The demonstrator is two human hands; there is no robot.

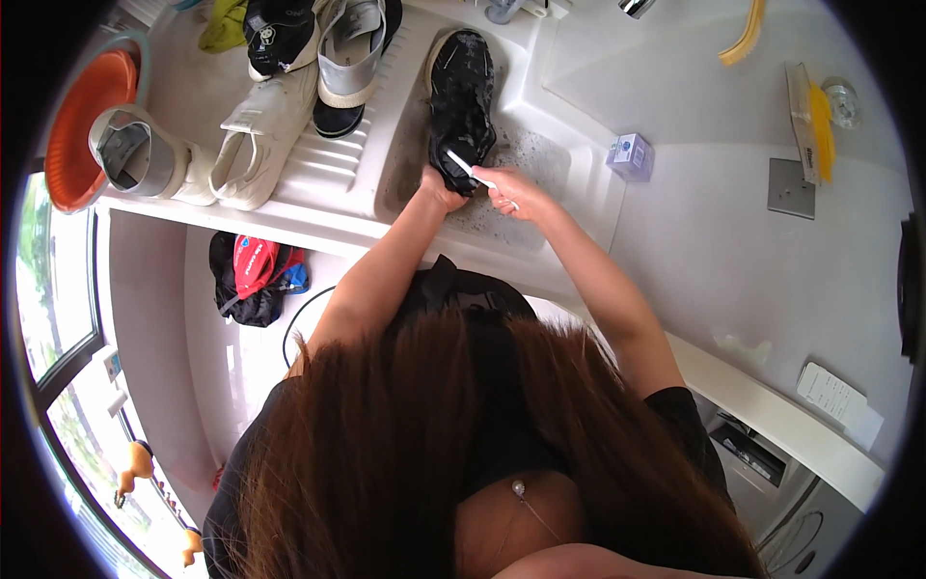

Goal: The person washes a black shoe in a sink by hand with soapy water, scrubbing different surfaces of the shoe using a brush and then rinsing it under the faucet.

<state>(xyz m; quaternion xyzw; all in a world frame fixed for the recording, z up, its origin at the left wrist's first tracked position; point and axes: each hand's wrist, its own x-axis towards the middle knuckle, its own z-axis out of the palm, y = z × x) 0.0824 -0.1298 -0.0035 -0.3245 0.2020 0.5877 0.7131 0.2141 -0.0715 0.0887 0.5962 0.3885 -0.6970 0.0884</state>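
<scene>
A wet black sneaker with foam smears lies in the white sink basin, its toe pointing away from me. My left hand grips its heel end from below and the left; part of the fingers is hidden under the shoe. In my right hand is a slim white toothbrush, closed round by the fingers. Its far end touches the shoe near the opening, where the bristles cannot be made out. Dirty, speckled water and suds surround the shoe.
On the ribbed drainboard at left stand several shoes, including a white sneaker and a grey-white one. An orange basin is beyond them. Right of the sink sit a small purple box, a yellow brush and a glass.
</scene>
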